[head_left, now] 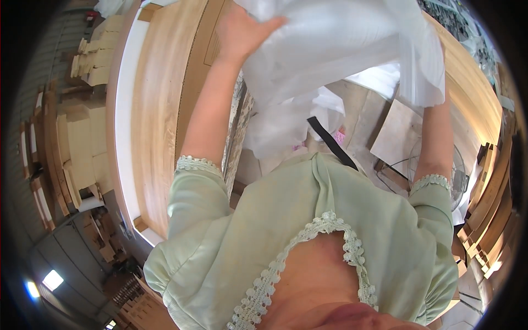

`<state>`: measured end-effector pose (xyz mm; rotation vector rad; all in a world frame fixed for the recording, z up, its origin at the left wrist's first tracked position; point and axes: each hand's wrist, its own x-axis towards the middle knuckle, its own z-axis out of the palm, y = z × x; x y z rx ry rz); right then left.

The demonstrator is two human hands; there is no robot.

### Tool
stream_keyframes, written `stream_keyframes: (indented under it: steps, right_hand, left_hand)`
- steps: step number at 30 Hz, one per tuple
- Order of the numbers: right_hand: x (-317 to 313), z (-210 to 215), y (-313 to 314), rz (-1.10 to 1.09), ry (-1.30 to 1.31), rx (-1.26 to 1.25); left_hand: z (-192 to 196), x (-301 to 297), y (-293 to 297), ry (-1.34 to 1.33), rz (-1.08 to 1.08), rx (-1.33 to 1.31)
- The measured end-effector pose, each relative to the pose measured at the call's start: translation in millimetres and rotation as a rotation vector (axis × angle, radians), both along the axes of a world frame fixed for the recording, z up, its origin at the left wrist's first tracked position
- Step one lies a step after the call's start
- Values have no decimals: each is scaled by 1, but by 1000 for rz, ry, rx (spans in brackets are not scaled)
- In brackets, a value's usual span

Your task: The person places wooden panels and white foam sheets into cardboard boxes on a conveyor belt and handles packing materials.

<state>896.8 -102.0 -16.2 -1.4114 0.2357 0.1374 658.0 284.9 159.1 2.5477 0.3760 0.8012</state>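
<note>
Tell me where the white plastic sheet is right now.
In the head view, the white plastic sheet is at top centre, held up over the wooden tabletop, with the left hand on its left edge and the right arm reaching under its right side.

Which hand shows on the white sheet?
The left hand: its fingers lie spread on the white sheet, plainly seen. The right forearm runs up behind the sheet, which hides that hand.

White translucent plastic sheet (341,49), crumpled, lifted above the workbench.
</note>
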Motion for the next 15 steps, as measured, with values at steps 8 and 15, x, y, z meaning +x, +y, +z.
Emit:
stream_keyframes:
  steps: [8, 15]
  right_hand:
    - [-1, 67, 38, 279, -170, 286]
    - [-150, -57, 77, 466, 735, 393]
  left_hand:
    - [-25, 44, -17, 731, -154, -235]
    - [-240, -30, -222, 636, -369, -1389]
